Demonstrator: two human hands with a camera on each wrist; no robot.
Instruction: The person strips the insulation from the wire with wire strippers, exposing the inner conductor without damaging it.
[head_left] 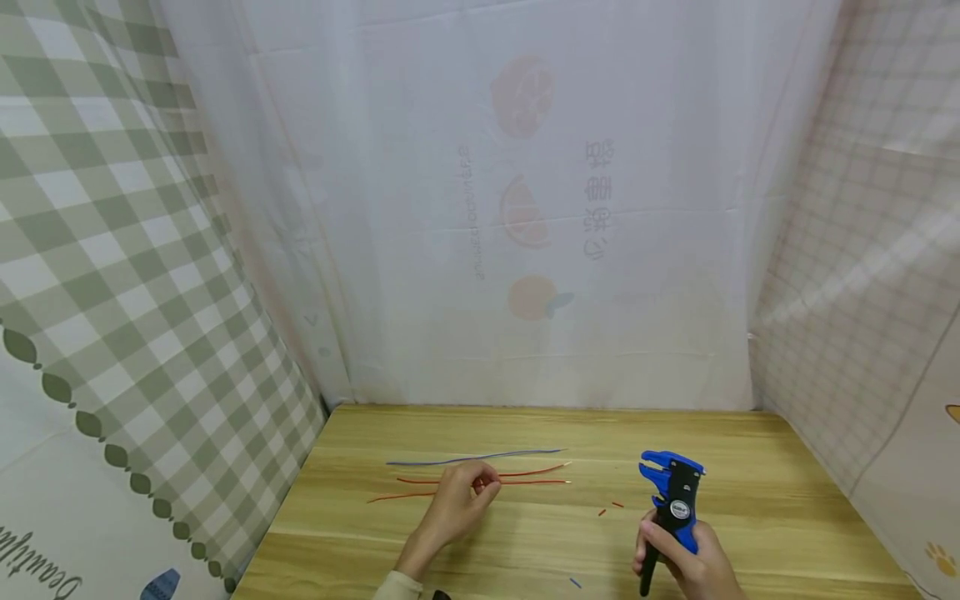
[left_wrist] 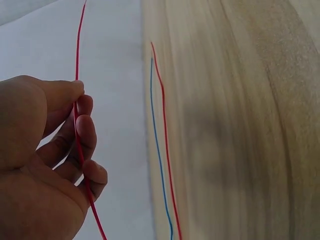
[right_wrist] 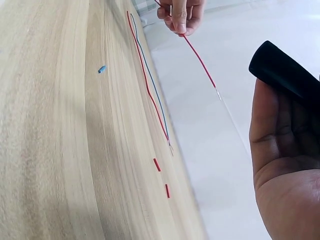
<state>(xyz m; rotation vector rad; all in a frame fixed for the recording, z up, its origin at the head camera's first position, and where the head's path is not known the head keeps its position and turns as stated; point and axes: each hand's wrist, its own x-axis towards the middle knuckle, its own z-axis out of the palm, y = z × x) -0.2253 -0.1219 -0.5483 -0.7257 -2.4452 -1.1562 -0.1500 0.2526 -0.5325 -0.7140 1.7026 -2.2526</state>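
Observation:
Between thumb and fingers, my left hand (head_left: pixel 459 497) pinches a red wire (left_wrist: pixel 77 55) and holds it above the wooden table. Bare metal strands (right_wrist: pixel 218 94) show at that wire's right end in the right wrist view. A second red wire (right_wrist: pixel 148 90) lies on the table beside a blue wire (head_left: pixel 465 458), both with stripped ends to the right. My right hand (head_left: pixel 693 562) grips a blue and black wire stripper (head_left: pixel 681 492) by its handles, its head pointing up and away. Only a black handle end shows in the right wrist view.
Two short red insulation scraps (head_left: pixel 617 504) lie on the table (head_left: pixel 765 467) left of the stripper. A blue scrap (head_left: pixel 575 583) is near the front edge. A white curtain (head_left: pixel 420 250) hangs behind the table; a green checked cloth (head_left: pixel 112 208) hangs at the left.

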